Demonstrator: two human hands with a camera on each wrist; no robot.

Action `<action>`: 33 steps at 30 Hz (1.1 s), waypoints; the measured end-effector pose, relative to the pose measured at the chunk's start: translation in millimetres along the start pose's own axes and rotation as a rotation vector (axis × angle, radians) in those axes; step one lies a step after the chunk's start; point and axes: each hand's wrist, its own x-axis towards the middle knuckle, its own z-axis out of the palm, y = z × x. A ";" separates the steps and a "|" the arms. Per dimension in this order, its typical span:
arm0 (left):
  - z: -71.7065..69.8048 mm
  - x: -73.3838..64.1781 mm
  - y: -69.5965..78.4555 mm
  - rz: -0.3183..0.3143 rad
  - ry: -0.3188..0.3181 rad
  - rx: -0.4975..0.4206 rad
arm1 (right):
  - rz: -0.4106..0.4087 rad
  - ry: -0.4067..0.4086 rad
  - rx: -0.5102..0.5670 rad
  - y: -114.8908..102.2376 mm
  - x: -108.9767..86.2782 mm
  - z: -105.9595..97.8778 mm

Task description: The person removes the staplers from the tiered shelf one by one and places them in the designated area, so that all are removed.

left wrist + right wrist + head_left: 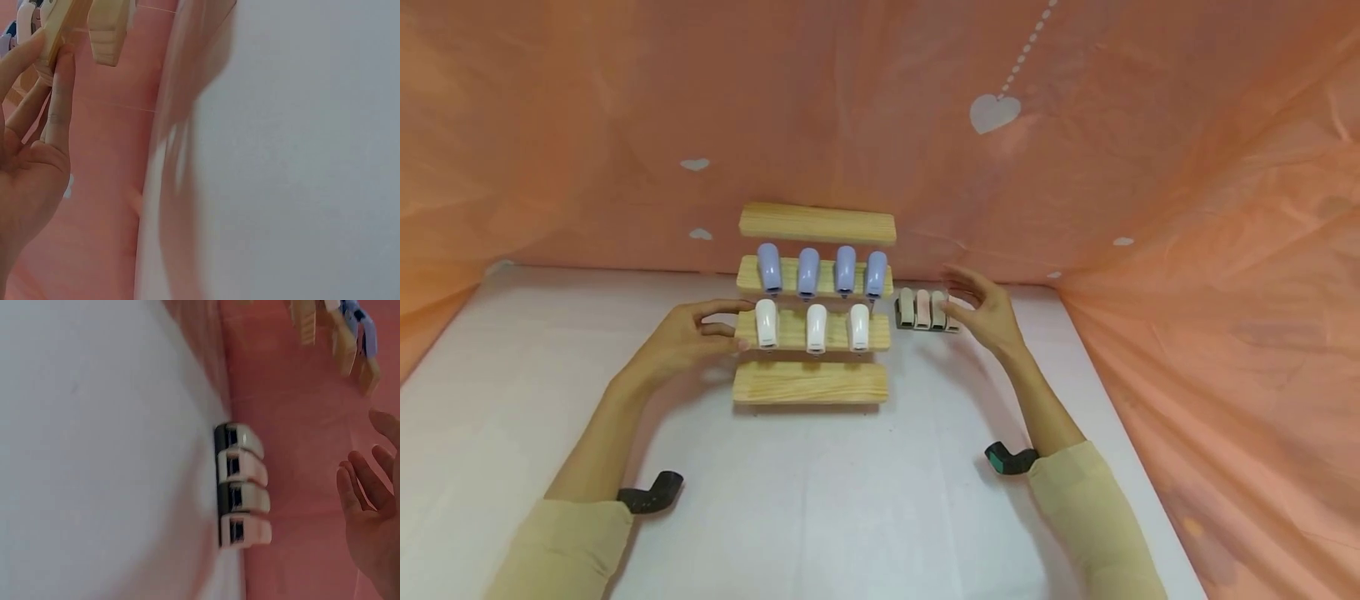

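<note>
A tiered wooden rack (810, 383) stands at the back of the white table. My left hand (688, 342) is at its left side and pinches the end of a wooden slat (56, 37) between thumb and fingers. Three white mini staplers (816, 329) lie on that slat. On the slat above lie several lavender mini staplers (808, 271). To the right of the rack, a tight row of grey and pink mini staplers (244, 497) stands on the table. My right hand (988, 312) hovers beside this row with nothing in its fingers, its thumb overlapping the row's right end in the head view.
The top slat (817, 223) and the lowest slat of the rack carry nothing. Behind the table hangs a pink curtain (625, 125) with white hearts, which also runs down both sides. A black wrist device (651, 493) shows at each sleeve cuff.
</note>
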 end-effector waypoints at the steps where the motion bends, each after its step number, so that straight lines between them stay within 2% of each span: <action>1: 0.1 -0.7 -0.1 0.000 0.001 -0.003 | -0.013 0.004 0.012 -1.3 0.6 2.6; 9: 1.2 -3.8 -1.2 -0.014 0.016 -0.015 | -0.093 -0.010 0.044 6.8 13.7 18.0; 16: -0.4 -3.8 -4.1 0.011 0.018 -0.045 | -0.165 -0.087 -0.011 -11.3 19.6 34.5; 20: -0.5 -3.5 -4.2 0.015 0.026 -0.039 | -0.170 -0.123 -0.019 -14.9 24.7 42.5; 24: 0.2 -2.4 -3.8 0.020 0.028 -0.037 | -0.165 -0.152 -0.012 -28.9 27.9 50.2; 29: 1.8 -1.1 -2.5 0.026 0.022 -0.051 | -0.141 -0.158 -0.065 -50.0 27.7 58.5; 33: 2.8 -1.0 -2.3 0.019 0.019 -0.059 | -0.123 -0.176 -0.107 -54.1 29.4 63.5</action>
